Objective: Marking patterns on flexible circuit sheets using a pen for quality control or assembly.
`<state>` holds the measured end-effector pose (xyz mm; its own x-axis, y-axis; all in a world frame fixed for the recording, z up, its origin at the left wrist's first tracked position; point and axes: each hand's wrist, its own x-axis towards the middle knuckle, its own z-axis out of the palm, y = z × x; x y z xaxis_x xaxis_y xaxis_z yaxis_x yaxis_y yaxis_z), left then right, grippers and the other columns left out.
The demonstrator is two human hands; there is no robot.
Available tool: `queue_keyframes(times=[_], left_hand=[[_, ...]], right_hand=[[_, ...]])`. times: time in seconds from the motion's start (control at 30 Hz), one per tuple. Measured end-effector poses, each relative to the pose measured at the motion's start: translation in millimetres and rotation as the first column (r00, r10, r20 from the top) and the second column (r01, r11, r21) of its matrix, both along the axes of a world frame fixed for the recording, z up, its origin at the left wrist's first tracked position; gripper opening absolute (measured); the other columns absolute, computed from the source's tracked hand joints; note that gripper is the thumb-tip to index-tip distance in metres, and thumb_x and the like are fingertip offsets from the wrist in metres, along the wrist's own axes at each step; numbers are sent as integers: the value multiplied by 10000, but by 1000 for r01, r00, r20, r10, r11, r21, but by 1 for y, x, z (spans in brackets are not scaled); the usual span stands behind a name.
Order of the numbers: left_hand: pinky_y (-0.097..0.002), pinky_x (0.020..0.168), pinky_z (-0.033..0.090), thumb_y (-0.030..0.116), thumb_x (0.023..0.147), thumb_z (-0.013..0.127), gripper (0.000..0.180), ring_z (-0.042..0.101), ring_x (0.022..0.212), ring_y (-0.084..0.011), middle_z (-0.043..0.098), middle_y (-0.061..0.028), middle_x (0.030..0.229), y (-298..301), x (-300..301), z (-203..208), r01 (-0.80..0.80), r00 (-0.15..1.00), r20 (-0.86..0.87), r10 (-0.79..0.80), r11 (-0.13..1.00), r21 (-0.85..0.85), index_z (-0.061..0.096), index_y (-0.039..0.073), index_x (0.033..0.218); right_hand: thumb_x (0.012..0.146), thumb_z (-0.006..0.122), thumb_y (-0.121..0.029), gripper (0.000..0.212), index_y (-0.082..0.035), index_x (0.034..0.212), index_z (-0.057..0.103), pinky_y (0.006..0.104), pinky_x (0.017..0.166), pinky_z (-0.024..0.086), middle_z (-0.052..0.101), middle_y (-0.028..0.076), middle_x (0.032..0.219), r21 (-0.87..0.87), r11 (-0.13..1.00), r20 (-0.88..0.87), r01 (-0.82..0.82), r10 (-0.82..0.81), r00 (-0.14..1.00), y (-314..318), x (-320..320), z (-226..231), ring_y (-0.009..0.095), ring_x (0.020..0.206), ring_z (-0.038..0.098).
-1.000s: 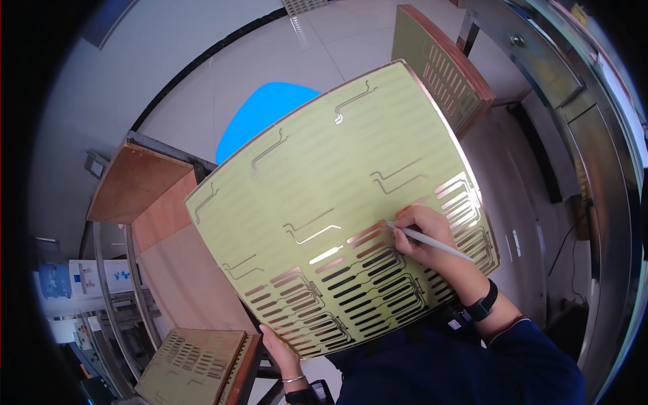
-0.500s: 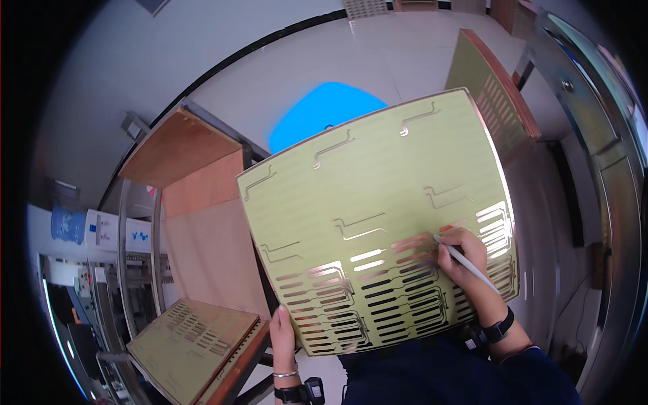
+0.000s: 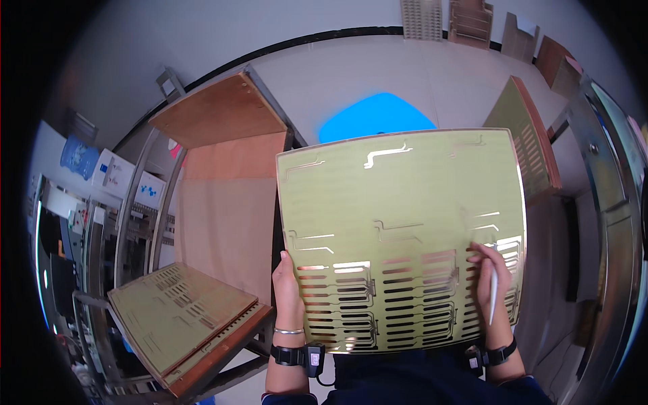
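Observation:
A large yellow-green circuit panel [image 3: 405, 185] with shiny coppery traces and rows of slot shapes stands in front of me, its lower edge close to my body. My left hand [image 3: 287, 290] grips its left edge; part of the fingers is hidden behind the panel. Over the right side of the panel is my right hand [image 3: 487, 273], closed around a white pen [image 3: 493, 297]. The pen slants down along the palm, with its lower end near the wrist. My right fingertips are slightly blurred, and I cannot tell whether they touch the surface.
On the left stands a rack with wooden boards [image 3: 223, 111]. A stack of similar panels [image 3: 182, 307] lies on its lower left. More panels [image 3: 523, 145] lean at the right. Beyond the panel is a bright blue object [image 3: 378, 116]. A metal cabinet [image 3: 617, 169] borders the far right.
My right hand has turned, so the pen tip no longer points at the slots. The view has shifted, and the panel appears more level and farther right. My left hand keeps its edge grip.

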<state>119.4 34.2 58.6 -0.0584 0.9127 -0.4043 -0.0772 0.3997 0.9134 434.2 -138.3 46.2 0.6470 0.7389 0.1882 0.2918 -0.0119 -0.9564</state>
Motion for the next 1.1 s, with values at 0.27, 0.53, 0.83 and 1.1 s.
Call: queue_keyframes(times=[0.27, 0.53, 0.83, 1.1], left_hand=[[-254, 749, 471, 323, 997, 391, 425, 573, 834, -105, 630, -62, 968, -14, -2, 16, -50, 999, 23, 47, 985, 164, 595, -40, 1081], [-226, 656, 474, 351, 991, 400, 431, 573, 740, -89, 629, -41, 876, -27, -10, 22, -71, 996, 65, 61, 983, 167, 607, -24, 1034], [-253, 740, 471, 346, 995, 389, 433, 580, 825, -110, 633, -59, 944, -30, -18, 9, -154, 985, 113, 130, 960, 233, 601, -31, 1032], [-275, 776, 479, 367, 985, 405, 438, 595, 869, -144, 628, -83, 988, -30, -22, -4, -137, 984, 140, 110, 970, 202, 581, -28, 1051]], right_hand=[[956, 420, -94, 273, 37, 1180, 505, 341, 989, 380, 555, 170, 1195, -35, 920, 416, 391, -343, 843, -62, 62, -7, 252, 1111, 538], [965, 441, -260, 346, 31, 1134, 519, 255, 739, 452, 600, 101, 958, -147, 947, -79, 286, -299, 951, -113, 83, -38, 118, 805, 551], [962, 491, -241, 250, -53, 811, 551, 202, 659, 422, 590, -1, 795, -95, 969, -394, 226, -245, 886, -114, 74, -40, 46, 713, 508], [923, 562, -210, 215, -38, 794, 567, 205, 668, 420, 605, -1, 794, -10, 966, -293, 258, -250, 923, -111, 74, -19, 52, 721, 514]])
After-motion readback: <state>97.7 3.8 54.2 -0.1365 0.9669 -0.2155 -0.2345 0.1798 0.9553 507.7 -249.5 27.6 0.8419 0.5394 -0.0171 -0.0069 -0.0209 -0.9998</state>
